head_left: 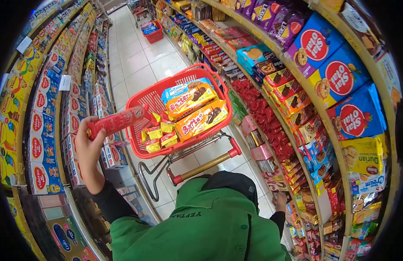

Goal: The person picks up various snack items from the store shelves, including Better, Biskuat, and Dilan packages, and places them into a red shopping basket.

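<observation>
My left hand [89, 141], raised at the left, is closed around a long red packet [118, 122] with a clear-looking end. The packet is tilted and reaches over the left rim of a red basket [138, 104] on a wheeled trolley. Inside the basket lie two yellow-orange biscuit packs [201, 119], a blue biscuit pack [177, 90] and several small yellow packets [166, 132]. Low at the right, my right hand [279, 201] is beside the shelf of snack packs; its fingers are small in view, and I cannot make out anything in them.
Shelves of boxed milk [42, 148] line the left side. On the right, shelves hold biscuit packs [342, 78] and red packets [271, 122]. The trolley's handle [205, 166] is in front of me. Farther along the tiled aisle stands another red basket [153, 35].
</observation>
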Demonstrator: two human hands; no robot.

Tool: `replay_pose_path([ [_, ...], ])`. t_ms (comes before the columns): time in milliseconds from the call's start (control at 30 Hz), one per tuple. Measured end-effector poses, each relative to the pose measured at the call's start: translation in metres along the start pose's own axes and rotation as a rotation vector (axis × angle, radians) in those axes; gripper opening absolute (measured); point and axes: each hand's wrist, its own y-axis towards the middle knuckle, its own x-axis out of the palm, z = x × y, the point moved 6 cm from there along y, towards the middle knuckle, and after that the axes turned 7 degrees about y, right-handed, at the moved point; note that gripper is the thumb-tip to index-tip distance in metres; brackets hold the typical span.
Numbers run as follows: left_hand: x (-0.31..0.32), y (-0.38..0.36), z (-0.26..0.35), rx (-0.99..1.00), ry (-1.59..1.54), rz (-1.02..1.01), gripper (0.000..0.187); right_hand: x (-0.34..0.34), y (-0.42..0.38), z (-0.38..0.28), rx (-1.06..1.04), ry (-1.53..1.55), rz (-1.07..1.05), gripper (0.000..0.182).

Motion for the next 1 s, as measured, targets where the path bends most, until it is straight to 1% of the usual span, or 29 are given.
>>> replay_pose_path([
  [33, -0.004, -0.01, 0.027, 0.158, 0.02, 0.06, 0.028, 0.02, -0.007, -0.038, -0.135, -0.056, -0.149, 0.03],
  [67, -0.004, -0.02, 0.054, 0.321, 0.039, 0.116, 0.029, 0.024, 0.029, -0.039, -0.336, 0.005, -0.251, 0.032],
  [100, -0.003, -0.031, 0.079, 0.488, 0.052, 0.169, 0.031, 0.039, 0.003, -0.071, -0.35, 0.044, -0.272, 0.03],
  [133, 0.003, -0.04, 0.096, 0.59, 0.029, 0.138, 0.03, 0.065, -0.042, -0.124, -0.366, 0.086, -0.288, 0.028],
  [167, 0.01, -0.05, 0.11, 0.648, 0.008, 0.128, 0.026, 0.084, -0.07, -0.156, -0.4, 0.098, -0.36, 0.032],
  [200, 0.019, -0.06, 0.124, 0.752, -0.005, 0.125, 0.026, 0.099, -0.095, -0.182, -0.436, 0.107, -0.429, 0.036],
  [300, 0.053, -0.088, 0.156, 1.035, -0.11, 0.085, 0.028, 0.142, -0.168, -0.234, -0.479, 0.192, -0.822, 0.038],
  [333, 0.065, -0.095, 0.158, 1.087, -0.165, 0.057, 0.028, 0.151, -0.185, -0.242, -0.472, 0.205, -0.94, 0.039],
  [400, 0.084, -0.111, 0.169, 1.166, -0.226, -0.026, 0.024, 0.16, -0.22, -0.259, -0.491, 0.236, -1.107, 0.042],
  [500, 0.112, -0.128, 0.179, 1.254, -0.313, -0.207, 0.02, 0.153, -0.242, -0.273, -0.449, 0.474, -1.219, 0.046],
  [567, 0.128, -0.14, 0.193, 1.302, -0.352, -0.29, 0.018, 0.142, -0.238, -0.27, -0.405, 0.608, -1.223, 0.047],
  [600, 0.135, -0.145, 0.202, 1.31, -0.377, -0.373, 0.019, 0.136, -0.235, -0.267, -0.384, 0.674, -1.226, 0.048],
  [633, 0.143, -0.152, 0.206, 1.322, -0.384, -0.411, 0.019, 0.128, -0.231, -0.264, -0.385, 0.684, -1.187, 0.048],
  [700, 0.16, -0.163, 0.21, 1.335, -0.434, -0.45, 0.021, 0.112, -0.223, -0.257, -0.385, 0.702, -1.106, 0.047],
  [833, 0.185, -0.18, 0.219, 1.341, -0.493, -0.517, 0.024, 0.084, -0.219, -0.243, -0.35, 0.934, -0.882, 0.034],
  [867, 0.19, -0.183, 0.22, 1.339, -0.496, -0.533, 0.025, 0.08, -0.205, -0.231, -0.337, 0.966, -0.902, 0.033],
  [967, 0.206, -0.189, 0.224, 1.336, -0.507, -0.583, 0.028, 0.065, -0.193, -0.218, -0.372, 0.99, -0.813, 0.035],
  [1000, 0.21, -0.191, 0.226, 1.336, -0.515, -0.593, 0.028, 0.063, -0.187, -0.213, -0.366, 0.984, -0.817, 0.038],
])
